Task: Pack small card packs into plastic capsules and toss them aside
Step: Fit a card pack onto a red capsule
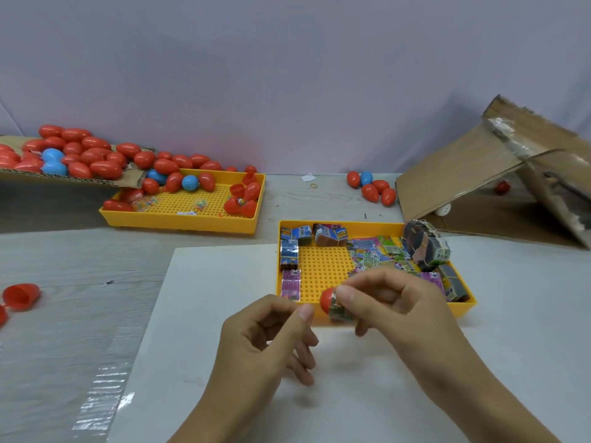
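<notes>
Our right hand has its thumb and fingers pinched around a red capsule half with a little card pack stuffed in it, held just over the near edge of the yellow pegboard tray. Our left hand sits right beside it, fingers loosely curled, thumb tip close to the capsule but gripping nothing as far as we can tell. That tray has more card packs scattered along its edges, plus a rubber-banded bundle at the far right corner. Both hands are over a white sheet on the table. Another red capsule half lies way off on the left. Further back there's a second yellow tray with red and blue capsules spilling in off a cardboard flap, and a small cluster of closed capsules next to an open cardboard box on the right.
</notes>
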{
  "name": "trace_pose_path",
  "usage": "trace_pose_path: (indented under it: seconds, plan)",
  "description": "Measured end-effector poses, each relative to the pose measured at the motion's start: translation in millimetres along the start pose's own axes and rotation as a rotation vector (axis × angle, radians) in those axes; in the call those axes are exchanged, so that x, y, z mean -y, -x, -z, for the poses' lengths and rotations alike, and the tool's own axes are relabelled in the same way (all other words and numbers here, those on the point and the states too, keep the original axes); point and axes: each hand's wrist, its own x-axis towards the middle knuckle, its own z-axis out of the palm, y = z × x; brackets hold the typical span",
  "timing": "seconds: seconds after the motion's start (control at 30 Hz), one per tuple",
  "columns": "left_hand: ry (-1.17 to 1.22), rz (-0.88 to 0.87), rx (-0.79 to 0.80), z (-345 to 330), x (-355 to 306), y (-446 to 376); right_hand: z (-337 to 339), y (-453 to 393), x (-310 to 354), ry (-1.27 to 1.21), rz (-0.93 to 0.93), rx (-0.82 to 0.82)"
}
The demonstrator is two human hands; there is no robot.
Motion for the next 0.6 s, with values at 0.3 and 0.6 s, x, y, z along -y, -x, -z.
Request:
trace_pose_path:
  seconds: [0.3,0.6]
  plan:
    - [0.029,0.01,-0.071,-4.0,6.1,-6.9,128.2,-54.9,95.0,0.873,0.815,-0.625]
    - [-0.006,0.012,-0.059,-4.9,6.4,-7.6,145.6,-68.0,109.5,0.037,0.226,-0.821]
